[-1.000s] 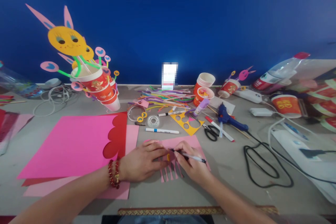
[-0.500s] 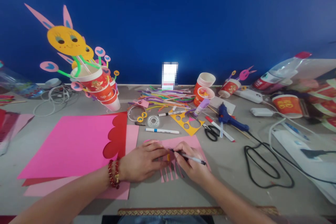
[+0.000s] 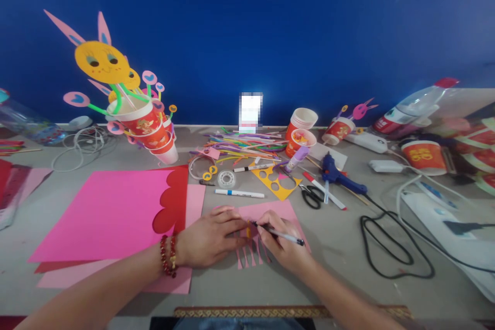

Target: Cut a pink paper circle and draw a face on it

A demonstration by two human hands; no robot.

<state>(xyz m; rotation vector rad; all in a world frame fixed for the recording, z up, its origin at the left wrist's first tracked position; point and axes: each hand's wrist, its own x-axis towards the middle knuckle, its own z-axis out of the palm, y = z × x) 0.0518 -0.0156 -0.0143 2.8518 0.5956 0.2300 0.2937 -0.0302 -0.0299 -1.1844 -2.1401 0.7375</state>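
A light pink paper (image 3: 286,210) with narrow cut strips along its near edge lies on the grey table. My left hand (image 3: 212,237) presses flat on its left part, fingers stretched toward the right. A small yellow piece (image 3: 248,229) shows at its fingertips. In my right hand (image 3: 284,242) is a black-and-clear pen (image 3: 286,236), its tip down on the paper close to the yellow piece. My fingers partly hide the spot under the tip.
Pink and red sheets (image 3: 104,211) lie at left, with decorated cups (image 3: 135,113) behind. Beyond my hands are a marker (image 3: 240,194), tape roll (image 3: 226,179), yellow cut-out sheet (image 3: 284,191), scissors (image 3: 312,197) and pipe cleaners (image 3: 243,144). A blue glue gun (image 3: 340,175) and its cable are at right.
The view has shifted very slightly. Both hands keep nearly the same place, and the pen tip has barely moved.
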